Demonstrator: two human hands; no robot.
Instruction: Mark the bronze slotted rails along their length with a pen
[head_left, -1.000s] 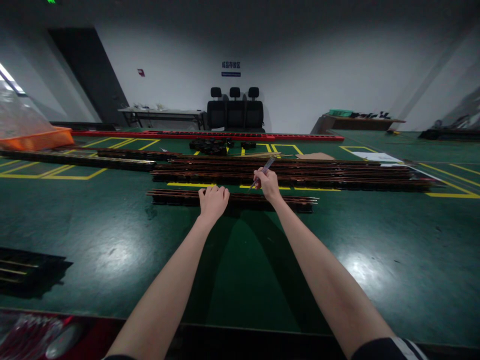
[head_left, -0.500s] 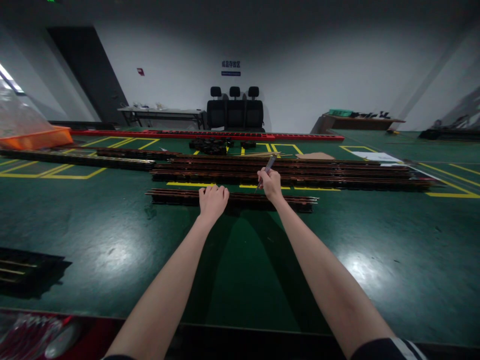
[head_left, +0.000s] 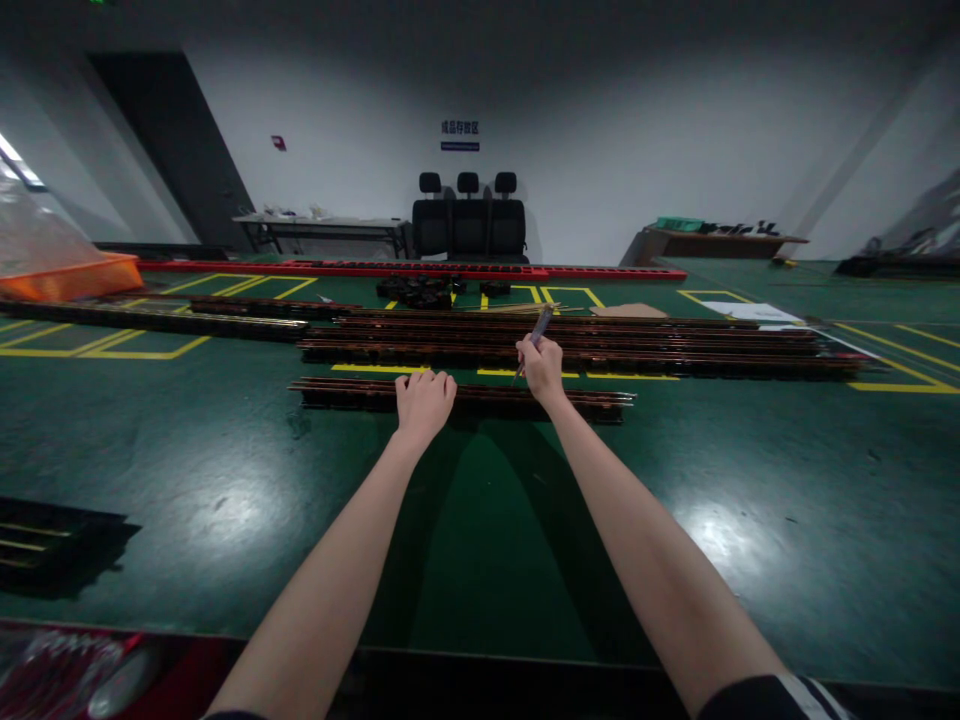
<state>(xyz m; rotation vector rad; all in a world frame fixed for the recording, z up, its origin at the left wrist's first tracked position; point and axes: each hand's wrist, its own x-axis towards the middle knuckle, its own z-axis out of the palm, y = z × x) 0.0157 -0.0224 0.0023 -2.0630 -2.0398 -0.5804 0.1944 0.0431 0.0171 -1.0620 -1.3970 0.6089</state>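
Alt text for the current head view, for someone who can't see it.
Left hand rests on long, dark strips; right hand holds a pen-like tool over them, with longer strips behind on a green workbench.

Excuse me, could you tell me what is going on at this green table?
A person's left hand rests on a long dark strip assembly lying on the green table. The right hand holds a slim pen-like tool, its thin end pointing down at the same assembly. Just beyond lies a row of similar long strips, with an orange bin at the far left.
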